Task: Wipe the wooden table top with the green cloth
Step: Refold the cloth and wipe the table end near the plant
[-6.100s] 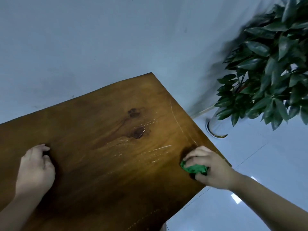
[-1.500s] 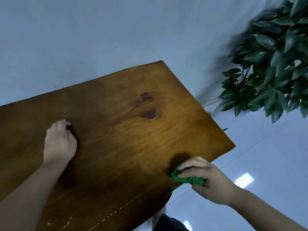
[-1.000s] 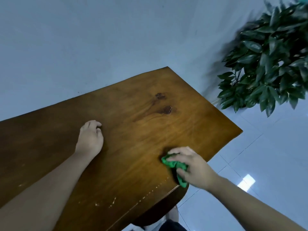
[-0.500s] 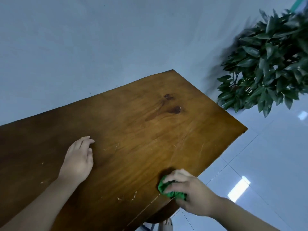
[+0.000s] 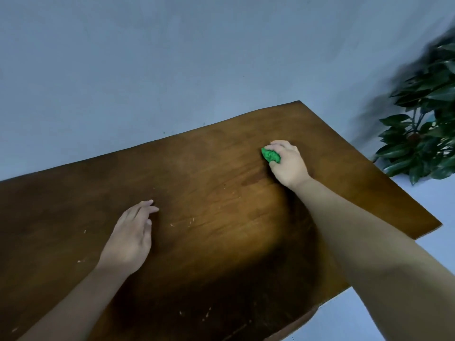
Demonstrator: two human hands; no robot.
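Outward from the fingertips: the fingers (image 5: 279, 144) of your right hand (image 5: 289, 166) were curled round the green cloth (image 5: 270, 155). It was bunched into a small wad and pressed against the wooden table top (image 5: 221, 153) in its far right part, near the back edge and well in from the right-hand edge. Only the leading end of the wad showed beyond the knuckles; the rest was hidden under the palm. Your right forearm crossed the near right part of the top and cast a broad shadow beside it.

The fingers (image 5: 145, 206) of your left hand (image 5: 129, 238) lay straight and close together, holding nothing. The hand appeared to rest palm down on the wood near the middle of the top, well apart from the cloth, probably as a brace.

Progress, as judged from the surface: the wiping was under way, not finished. The wood around the wad looked free of debris, whereas pale specks (image 5: 181, 222) lay just beside your left hand, with more to its left and along the near edge. Whether these were crumbs or scratches in the finish could not be told. The middle, the left half and the near strip therefore appeared to be left to do.

Beyond the table were a plain grey-blue wall (image 5: 172, 57), a leafy plant (image 5: 423, 148) at the right, and pale floor (image 5: 445, 203).
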